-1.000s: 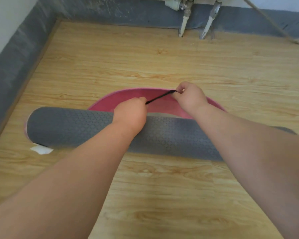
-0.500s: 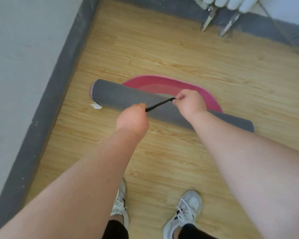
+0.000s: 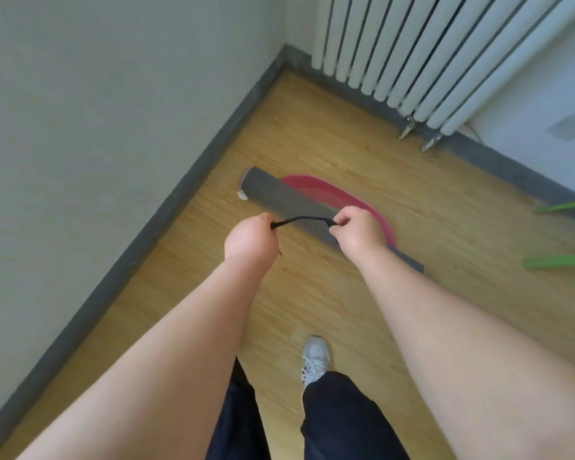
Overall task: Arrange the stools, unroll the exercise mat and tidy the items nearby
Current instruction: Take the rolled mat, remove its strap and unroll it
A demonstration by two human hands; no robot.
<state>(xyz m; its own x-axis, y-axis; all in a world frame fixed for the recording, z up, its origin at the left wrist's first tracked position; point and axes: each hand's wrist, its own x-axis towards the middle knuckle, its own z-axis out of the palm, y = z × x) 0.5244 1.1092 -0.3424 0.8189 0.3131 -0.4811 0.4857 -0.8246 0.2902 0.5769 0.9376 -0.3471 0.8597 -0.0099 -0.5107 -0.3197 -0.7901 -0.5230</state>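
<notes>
Floor [image 3: 312, 144]: mat [image 3: 279, 197] beyond cord-pinching fingers [image 3: 341, 224].

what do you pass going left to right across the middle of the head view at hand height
wall → grey skirting board → left hand → black cord stretched between the hands → right hand → pink mat edge → bare wood floor → green bars at the right edge
</notes>
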